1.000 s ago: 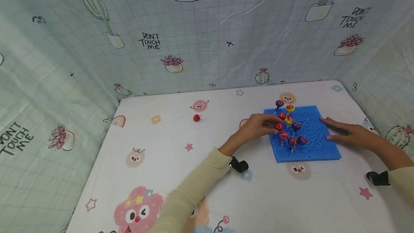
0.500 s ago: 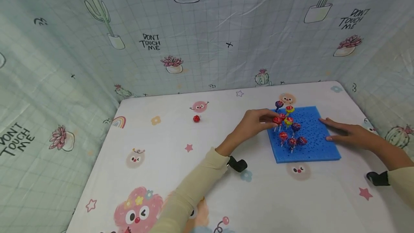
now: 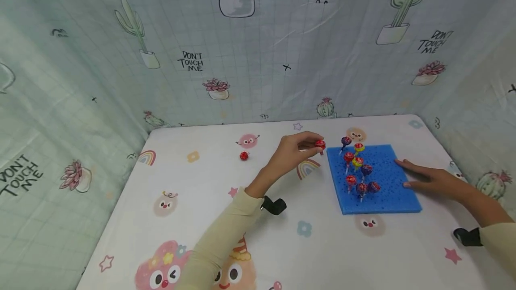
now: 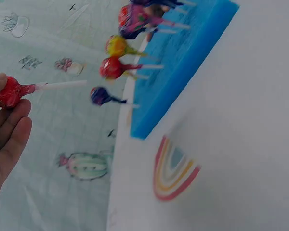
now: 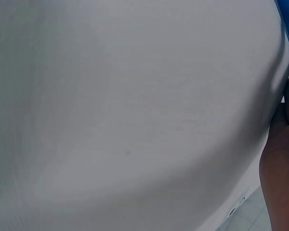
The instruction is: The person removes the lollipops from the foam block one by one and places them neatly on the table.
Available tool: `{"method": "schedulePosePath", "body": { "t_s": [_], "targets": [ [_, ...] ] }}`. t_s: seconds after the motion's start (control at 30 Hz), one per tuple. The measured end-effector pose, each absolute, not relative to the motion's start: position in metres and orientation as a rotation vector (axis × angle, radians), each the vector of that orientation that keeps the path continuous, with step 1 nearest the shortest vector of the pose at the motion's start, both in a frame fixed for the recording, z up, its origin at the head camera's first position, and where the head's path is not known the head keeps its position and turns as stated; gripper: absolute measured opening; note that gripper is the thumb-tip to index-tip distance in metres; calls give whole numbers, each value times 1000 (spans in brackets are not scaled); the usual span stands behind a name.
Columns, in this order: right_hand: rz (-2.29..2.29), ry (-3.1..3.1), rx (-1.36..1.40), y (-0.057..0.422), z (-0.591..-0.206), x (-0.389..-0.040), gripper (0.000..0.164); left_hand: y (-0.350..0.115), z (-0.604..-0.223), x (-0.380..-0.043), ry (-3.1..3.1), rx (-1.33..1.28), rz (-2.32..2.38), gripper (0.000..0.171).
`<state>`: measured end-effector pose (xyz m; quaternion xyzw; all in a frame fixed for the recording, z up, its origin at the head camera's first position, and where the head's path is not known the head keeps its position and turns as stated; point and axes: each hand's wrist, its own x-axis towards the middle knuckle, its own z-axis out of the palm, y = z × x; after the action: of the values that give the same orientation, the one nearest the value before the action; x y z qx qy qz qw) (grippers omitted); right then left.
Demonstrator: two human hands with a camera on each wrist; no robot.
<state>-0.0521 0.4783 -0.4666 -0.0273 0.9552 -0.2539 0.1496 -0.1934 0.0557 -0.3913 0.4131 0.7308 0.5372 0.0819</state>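
Note:
My left hand (image 3: 285,152) pinches a red lollipop (image 3: 320,144) by its wrapped head, just left of the blue foam board (image 3: 393,196). In the left wrist view the held lollipop's white stick (image 4: 62,85) points away from the fingers, toward the board. Several lollipops stand in the left half of the board: red ones, yellow ones such as the one near the middle (image 3: 357,162), and dark purple ones such as the one at the back corner (image 3: 345,141). My right hand (image 3: 439,181) touches the board's right edge with thumb and fingers extended.
Another red lollipop (image 3: 243,155) lies on the printed white tablecloth (image 3: 322,254), toward the back left. Small holes dot the board's surface. A patterned curtain (image 3: 262,79) hangs behind the table and along its sides.
My left hand has pulled a red lollipop up from the board's left side and carried it left, off the board. The right hand keeps its place at the board's edge.

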Motion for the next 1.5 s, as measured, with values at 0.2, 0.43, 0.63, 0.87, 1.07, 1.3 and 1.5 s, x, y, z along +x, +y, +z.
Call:
{"method": "schedulePosePath", "body": {
  "t_s": [0.2,0.43,0.63,0.87,1.07,1.3,1.5],
  "targets": [
    [-715,2764,-89,477,-469,-48,83,29,-379,-206,2239,1196,1656,28],
    [-707,2744,-60,478,-468,-49,84,8,-374,-218,2331,1132,1655,33],
    [-717,2760,-89,479,-468,-51,83,-11,-364,-235,2443,1081,1667,33],
    [-706,2735,-47,478,-466,-51,85,-34,-366,-252,2507,882,1657,34],
    [-744,2731,-51,477,-466,-50,84,-41,-385,-260,2428,708,1685,33],
    [-751,2740,-58,474,-464,-49,84,-42,-410,-264,2394,564,1629,32],
    [-744,2743,-66,473,-461,-49,83,-50,-413,-265,2570,506,1491,28]
  ]
}}
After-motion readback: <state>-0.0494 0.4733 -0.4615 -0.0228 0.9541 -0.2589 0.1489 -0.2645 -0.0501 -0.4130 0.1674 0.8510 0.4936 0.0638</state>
